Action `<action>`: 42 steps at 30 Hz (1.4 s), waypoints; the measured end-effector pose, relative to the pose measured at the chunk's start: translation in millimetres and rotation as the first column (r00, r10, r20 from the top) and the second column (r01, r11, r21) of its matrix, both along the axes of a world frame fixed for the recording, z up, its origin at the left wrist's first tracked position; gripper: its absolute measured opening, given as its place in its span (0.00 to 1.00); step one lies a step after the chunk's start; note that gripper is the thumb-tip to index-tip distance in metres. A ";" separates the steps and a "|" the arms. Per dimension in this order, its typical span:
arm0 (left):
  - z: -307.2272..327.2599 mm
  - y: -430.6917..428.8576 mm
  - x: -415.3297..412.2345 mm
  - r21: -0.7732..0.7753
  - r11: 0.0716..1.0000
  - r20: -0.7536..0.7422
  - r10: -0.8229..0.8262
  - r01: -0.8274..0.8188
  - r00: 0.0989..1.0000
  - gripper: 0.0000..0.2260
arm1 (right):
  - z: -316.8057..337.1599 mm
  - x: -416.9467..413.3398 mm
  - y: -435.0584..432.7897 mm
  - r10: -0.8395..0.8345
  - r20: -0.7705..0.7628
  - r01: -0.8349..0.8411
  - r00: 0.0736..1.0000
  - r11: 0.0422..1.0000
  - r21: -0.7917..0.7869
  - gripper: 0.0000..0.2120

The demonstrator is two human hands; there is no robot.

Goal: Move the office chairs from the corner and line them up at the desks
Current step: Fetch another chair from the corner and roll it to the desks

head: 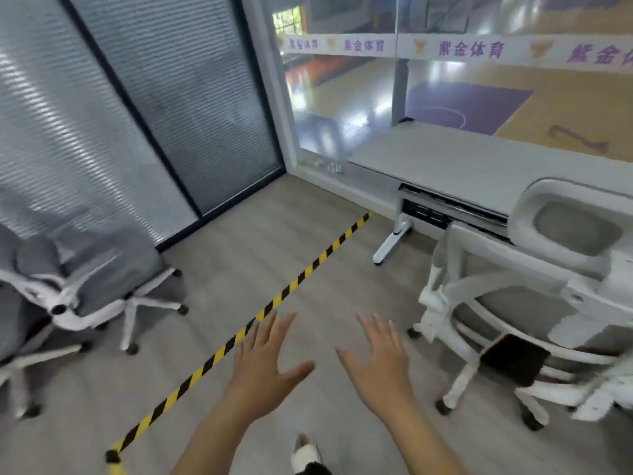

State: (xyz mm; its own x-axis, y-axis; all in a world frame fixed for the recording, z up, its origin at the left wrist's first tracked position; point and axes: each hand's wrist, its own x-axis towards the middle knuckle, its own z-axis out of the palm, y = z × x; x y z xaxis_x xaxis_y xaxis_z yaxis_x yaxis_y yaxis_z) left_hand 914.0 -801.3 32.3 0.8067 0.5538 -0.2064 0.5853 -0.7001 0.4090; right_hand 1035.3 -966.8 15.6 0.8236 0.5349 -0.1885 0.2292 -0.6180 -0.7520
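Chair (534,296): white plastic frame, grey mesh. Floor (239,269): matt wood-look. Desk (462,173): smooth white.

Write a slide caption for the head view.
Left hand and right hand open near floor tape; white chair at the desk, grey chairs by the blinds.

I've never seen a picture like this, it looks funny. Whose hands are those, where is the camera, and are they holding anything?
No machine here, just a person. The camera sits on their head and looks forward and down, so you see their own arms. The left hand and right hand reach out with straight fingers, holding nothing. A yellow-and-black striped tape runs across the wood floor. A grey office chair stands at the left by the blinds, and a white office chair stands at the right next to a white desk. Beyond the glass wall is a basketball court.
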 end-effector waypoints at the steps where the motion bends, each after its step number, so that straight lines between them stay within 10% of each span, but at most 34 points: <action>1: 0.4 15.1 -16.4 0.014 0.999 0.003 0.051 -0.051 0.999 0.42 | -2.5 -11.1 18.4 0.048 -0.011 -0.048 0.999 0.999 0.009 0.34; 14: 5.6 237.2 -205.7 -0.127 0.857 0.178 0.514 -0.499 0.839 0.36 | 16.7 -133.6 288.1 0.449 0.089 -0.453 0.889 0.891 0.036 0.31; 26: -34.1 420.5 -352.2 -0.418 0.547 0.310 0.837 -0.726 0.452 0.37 | -9.0 -227.5 559.3 0.671 0.098 -0.677 0.735 0.733 0.062 0.31; 42: -15.5 740.6 -493.2 -0.324 0.382 0.310 0.907 -0.866 0.284 0.36 | -3.2 -368.4 970.0 0.846 0.132 -0.856 0.516 0.507 0.101 0.35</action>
State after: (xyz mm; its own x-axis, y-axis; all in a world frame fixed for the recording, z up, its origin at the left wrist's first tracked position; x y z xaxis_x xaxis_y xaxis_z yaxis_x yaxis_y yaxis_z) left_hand 420.8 -60.7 16.8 -0.1652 0.9797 -0.1136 0.6040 0.1915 0.7737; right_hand 666.9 3.3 12.4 -0.0361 0.9991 -0.0233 0.6335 0.0049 -0.7737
